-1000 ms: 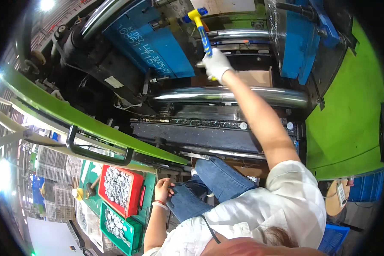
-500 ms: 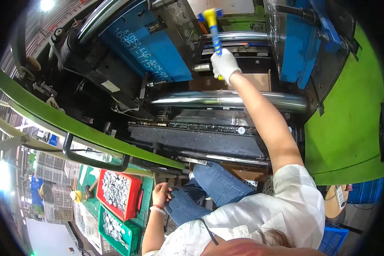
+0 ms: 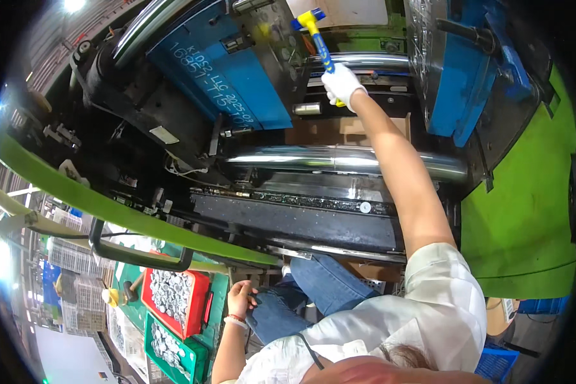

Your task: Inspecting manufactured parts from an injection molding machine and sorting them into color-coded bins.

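My right hand (image 3: pixel 343 86), in a white glove, is wrapped round the handle of a blue and yellow mallet (image 3: pixel 320 45). The arm reaches far forward between two mould halves of a large machine. The mallet's head tilts leftward, near the metal face of the left mould half (image 3: pixel 278 48) and apart from it, as far as I can tell. Bare and wearing bracelets, my left hand (image 3: pixel 240 298) rests by my knee. Its fingers are loosely bent and a little apart, with nothing visible in them.
A polished bar (image 3: pixel 301 159) crosses below my right arm. The blue right mould half (image 3: pixel 457 83) stands opposite. Red (image 3: pixel 200 301) and green (image 3: pixel 200 360) bins of grey round parts sit at lower left, beside a hammer (image 3: pixel 132 291). A green door with a black handle (image 3: pixel 184 259) curves past them.
My right hand has moved slightly forward, and the mallet's head has tipped further to the left. My left hand stays by my knee. The whole view has shifted a little.
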### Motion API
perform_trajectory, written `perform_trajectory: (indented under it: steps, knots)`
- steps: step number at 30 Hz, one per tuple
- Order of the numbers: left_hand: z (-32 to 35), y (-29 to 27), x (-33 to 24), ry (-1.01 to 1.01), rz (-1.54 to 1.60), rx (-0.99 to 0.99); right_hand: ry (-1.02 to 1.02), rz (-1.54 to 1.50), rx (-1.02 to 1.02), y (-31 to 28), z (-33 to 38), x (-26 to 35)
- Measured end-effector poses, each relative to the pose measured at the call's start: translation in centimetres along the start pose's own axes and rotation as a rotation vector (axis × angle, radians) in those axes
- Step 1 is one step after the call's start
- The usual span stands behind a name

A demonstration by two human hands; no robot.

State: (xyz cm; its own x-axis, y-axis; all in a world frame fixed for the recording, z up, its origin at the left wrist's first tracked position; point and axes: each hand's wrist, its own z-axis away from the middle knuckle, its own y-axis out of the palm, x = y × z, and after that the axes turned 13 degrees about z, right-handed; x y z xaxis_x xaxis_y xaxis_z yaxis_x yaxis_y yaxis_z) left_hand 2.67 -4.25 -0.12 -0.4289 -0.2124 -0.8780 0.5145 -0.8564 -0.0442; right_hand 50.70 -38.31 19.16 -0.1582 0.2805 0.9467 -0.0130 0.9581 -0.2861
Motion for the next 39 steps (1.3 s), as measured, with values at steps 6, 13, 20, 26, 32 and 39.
perform_trajectory:
  steps: [6, 13, 20, 26, 32, 39]
  knots:
    - [0.3, -0.1, 0.0, -0.011, 0.0, -0.063, 0.059, -0.42, -0.438, 1.8, -3.4, -1.0]
    - [0.2, 0.1, 0.0, 0.009, 0.009, -0.019, -0.042, -0.037, 0.078, 3.6, 0.2, 0.5]
    - [0.5, -0.4, 0.3, -0.004, 0.011, -0.065, 0.027, -0.434, -0.362, 0.9, -0.7, 2.1]
    - [0.5, -0.1, 0.3, 0.014, 0.058, -0.036, 0.044, -0.471, 0.264, 3.5, 0.7, 1.2]
    - [0.7, -0.4, 0.5, 0.03, 0.02, -0.065, 0.034, -0.338, -0.302, 1.6, -0.9, 2.2]
    - [0.9, -0.7, 0.3, 0.026, 0.055, -0.063, 0.035, -0.223, 0.057, 3.6, -2.2, 5.7]
